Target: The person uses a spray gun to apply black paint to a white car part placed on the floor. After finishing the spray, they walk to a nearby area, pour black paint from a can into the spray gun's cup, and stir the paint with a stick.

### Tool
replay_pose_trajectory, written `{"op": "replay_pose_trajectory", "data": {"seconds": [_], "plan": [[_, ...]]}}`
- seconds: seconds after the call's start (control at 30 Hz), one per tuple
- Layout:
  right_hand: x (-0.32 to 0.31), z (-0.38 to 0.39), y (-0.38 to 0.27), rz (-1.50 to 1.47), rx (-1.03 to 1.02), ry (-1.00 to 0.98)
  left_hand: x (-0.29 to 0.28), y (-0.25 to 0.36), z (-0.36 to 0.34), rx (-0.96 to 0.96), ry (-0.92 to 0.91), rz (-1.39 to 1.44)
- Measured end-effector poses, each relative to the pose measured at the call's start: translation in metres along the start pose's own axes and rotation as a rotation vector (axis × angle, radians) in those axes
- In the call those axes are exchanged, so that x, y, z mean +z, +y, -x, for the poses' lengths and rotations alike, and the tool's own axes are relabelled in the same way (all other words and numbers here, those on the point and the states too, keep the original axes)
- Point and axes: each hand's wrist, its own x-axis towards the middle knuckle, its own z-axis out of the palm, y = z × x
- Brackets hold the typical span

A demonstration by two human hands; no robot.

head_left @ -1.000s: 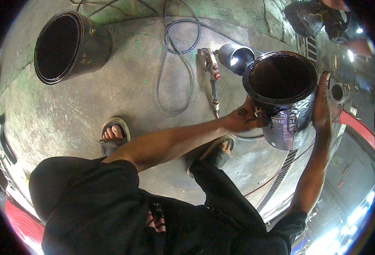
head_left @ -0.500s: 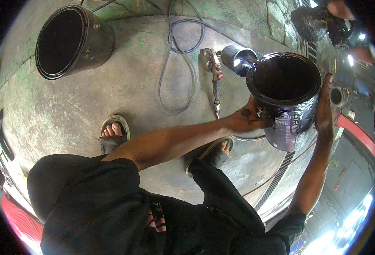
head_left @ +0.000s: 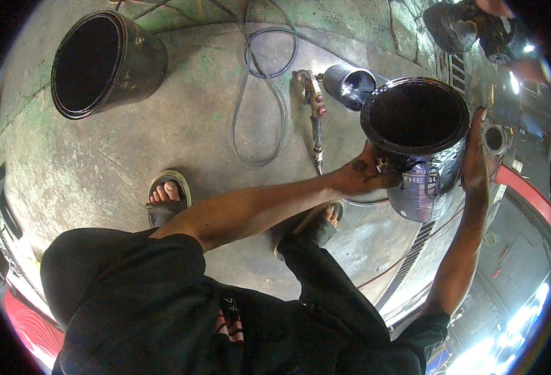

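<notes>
My two hands hold a large metal can (head_left: 422, 190) between them. It is coated in black around its rim, its inside looks black, and a printed label wraps its side. My left hand (head_left: 364, 174), smeared with black, is closed against the near left side. My right hand (head_left: 475, 150) presses along the right side, fingers pointing up the wall. The can tilts toward a small silver cup (head_left: 341, 84) just beyond its left rim. Glossy black liquid shows inside the cup. The can's rim partly hides where the two meet. A spray gun (head_left: 317, 109) lies left of the cup.
A large black-stained bucket (head_left: 144, 69) lies or leans at the far left. A looped grey hose (head_left: 248, 100) runs over the concrete floor (head_left: 206, 125). My sandalled feet (head_left: 169, 194) are below my left arm. Dark shapes (head_left: 450, 28) and patches of skin appear at the upper right.
The cup's inside now shows more dark, glossy liquid, where it looked brighter before. The can and both hands have barely shifted.
</notes>
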Motion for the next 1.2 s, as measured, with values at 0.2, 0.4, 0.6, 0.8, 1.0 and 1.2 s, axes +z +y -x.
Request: {"op": "replay_pose_trajectory", "data": {"seconds": [0.2,0.4,0.6,0.8,1.0,1.2], "plan": [[-0.001,0.000,0.001,-0.001,-0.001,-0.009,0.002,0.000,0.002,-0.042,0.008,0.087],[-0.001,0.000,0.001,-0.005,0.000,-0.016,0.001,0.002,0.000,0.002,-0.002,0.071],[-0.003,0.000,0.004,-0.004,0.000,-0.022,0.001,0.001,0.001,-0.039,-0.002,0.055],[-0.003,0.000,0.006,-0.003,-0.004,-0.029,0.001,0.002,0.000,-0.052,0.000,-0.039],[-0.002,-0.001,0.007,-0.020,-0.012,-0.043,0.004,0.009,0.005,-0.129,0.010,0.123],[-0.001,-0.001,0.005,0.013,0.042,-0.029,0.004,0.005,0.002,-0.100,-0.003,0.134]]}}
